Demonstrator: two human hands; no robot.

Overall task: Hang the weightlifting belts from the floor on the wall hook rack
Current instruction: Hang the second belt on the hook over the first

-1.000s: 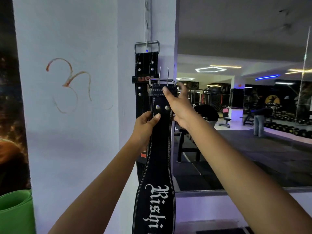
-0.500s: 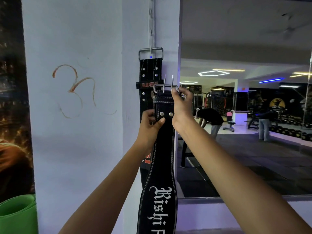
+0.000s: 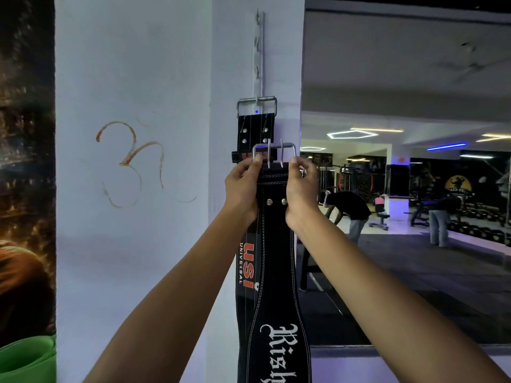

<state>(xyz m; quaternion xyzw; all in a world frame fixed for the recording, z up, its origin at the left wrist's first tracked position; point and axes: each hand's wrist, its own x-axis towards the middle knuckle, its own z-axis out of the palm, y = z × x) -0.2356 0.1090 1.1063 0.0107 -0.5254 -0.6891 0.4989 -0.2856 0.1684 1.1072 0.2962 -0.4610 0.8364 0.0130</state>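
Grip: both hands pinch the top end of the front belt, one at each edge, just under its buckle.
Left hand: fingers curled around the belt's left edge, thumb pressed near the buckle's left corner.
Right hand: fingers closed on the right edge, fingertips at the buckle's right corner.
Front belt: black with white stitching and white lettering, held up against the white pillar, hanging straight down.
Buckle: two metal prongs point upward.
Hanging belt: black with orange lettering, behind the front belt, its metal buckle over a hook.
Hook rack: thin vertical strip on the pillar, its upper hooks bare.
Mirror: right of the pillar.
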